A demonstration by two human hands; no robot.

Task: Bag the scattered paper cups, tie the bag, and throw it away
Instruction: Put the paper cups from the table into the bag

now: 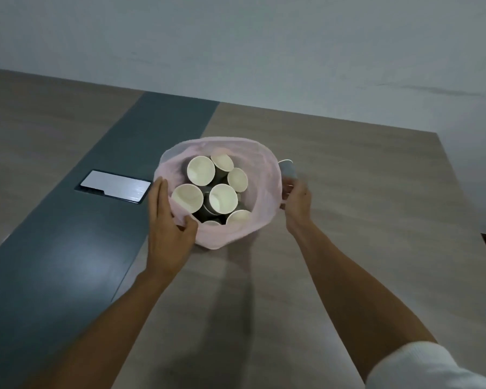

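A thin pink plastic bag (264,175) stands open on the wooden table (362,220), its mouth spread wide. Inside it stand several paper cups (201,170), dark outside and cream inside, mouths up. My left hand (169,228) pinches the bag's near-left rim between thumb and fingers. My right hand (296,204) grips the bag's right rim. Just beyond my right hand a single paper cup (287,169) shows outside the bag's right side; whether it rests on the table or is in my fingers I cannot tell.
A dark grey strip (68,248) runs down the table's left half, with a silver flap plate (115,186) set in it left of the bag. The table's far edge meets a pale wall (264,46); its right edge drops off at the far right.
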